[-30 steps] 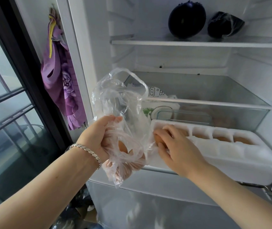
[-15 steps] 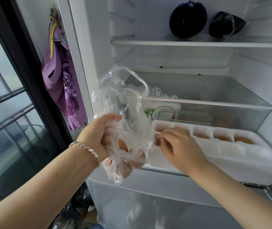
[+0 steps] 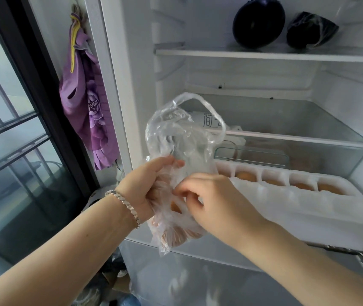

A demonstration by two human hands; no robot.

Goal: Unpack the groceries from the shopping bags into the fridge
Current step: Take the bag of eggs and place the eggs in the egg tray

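My left hand (image 3: 146, 186) grips a clear plastic bag (image 3: 176, 138) of brown eggs (image 3: 176, 236) in front of the open fridge. My right hand (image 3: 216, 202) is at the bag's mouth, fingers curled into the plastic; whether it holds an egg is hidden. To the right, a white foam egg tray (image 3: 286, 208) rests on the fridge's lower ledge, with brown eggs (image 3: 245, 176) in several of its back cells.
A round dark eggplant (image 3: 259, 22) and a wrapped one (image 3: 312, 33) sit on the top shelf (image 3: 220, 53). A white packet (image 3: 211, 122) lies on the glass shelf (image 3: 308, 138). Purple cloth (image 3: 87, 102) hangs left of the fridge; more bags (image 3: 110, 283) lie on the floor.
My right hand has left the egg tray's near-left cell and moved left to the bag's mouth. An egg now sits in that part of the tray. My left hand still holds the bag.
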